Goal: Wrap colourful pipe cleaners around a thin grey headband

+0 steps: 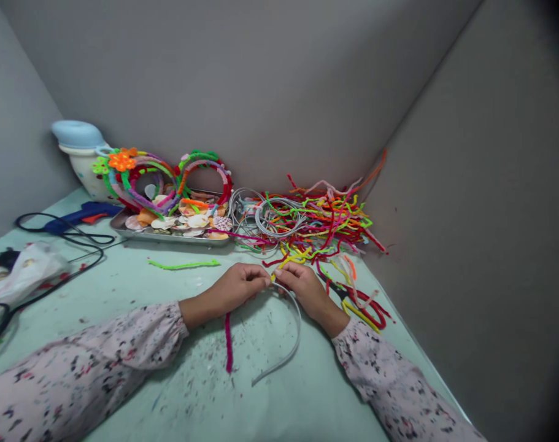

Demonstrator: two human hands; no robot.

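Note:
Between my hands is a thin silvery-white headband (299, 325), its bare curve hanging down toward me over the table. My left hand (240, 285) pinches its upper end. My right hand (308, 288), fingertips closed, grips a yellow pipe cleaner (273, 278) against the same end; part of the yellow wire shows between the fingertips. A magenta pipe cleaner (229, 344) lies below my left hand, its upper end hidden by the hand. Above my left hand lies a lime-green pipe cleaner (183, 264) on the table.
A metal tray (178, 238) of shells stands at the back, with wrapped colourful headbands (205, 161) on it. Right of it spreads a pile of pipe cleaners (325, 221) with bare hoops. Scissors (339, 288) lie right. At left are a blue glue gun (81, 215), black cable and plastic bag (30, 270).

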